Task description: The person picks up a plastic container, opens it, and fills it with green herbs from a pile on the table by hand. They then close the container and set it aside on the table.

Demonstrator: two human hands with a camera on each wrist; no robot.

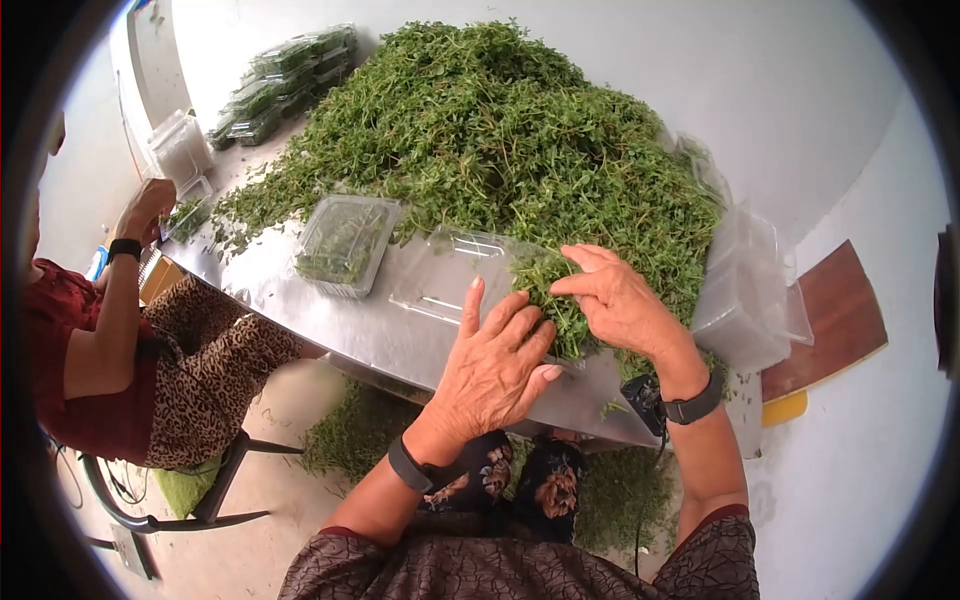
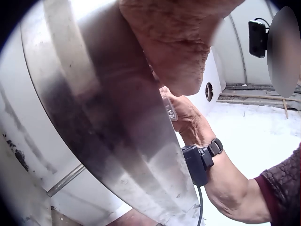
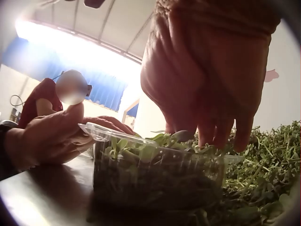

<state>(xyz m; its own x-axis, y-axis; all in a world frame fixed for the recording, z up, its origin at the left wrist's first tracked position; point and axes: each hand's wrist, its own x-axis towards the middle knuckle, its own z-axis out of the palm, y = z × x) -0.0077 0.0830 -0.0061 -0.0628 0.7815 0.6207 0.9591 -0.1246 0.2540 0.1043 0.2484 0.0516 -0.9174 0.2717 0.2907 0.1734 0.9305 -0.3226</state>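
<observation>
An open clear plastic clamshell box [image 3: 155,181], filled with leafy green sprigs [image 1: 548,285], sits at the table's near edge. Its lid [image 1: 425,275] lies folded out to the left. My left hand [image 1: 495,365] rests along the box's left side, fingers at the rim and greens. From the right, my right hand [image 1: 625,305] presses down on the sprigs with its fingertips. In the right wrist view those fingers [image 3: 218,134] point down into the greens, their tips partly hidden among the leaves. The left wrist view shows mostly the metal table and my palm.
A large heap of greens [image 1: 490,130] covers the table's back. A closed filled box [image 1: 345,245] stands to the left, packed boxes [image 1: 285,85] are stacked behind, and empty boxes [image 1: 745,290] are nested at right. Another person [image 1: 100,350] sits at left.
</observation>
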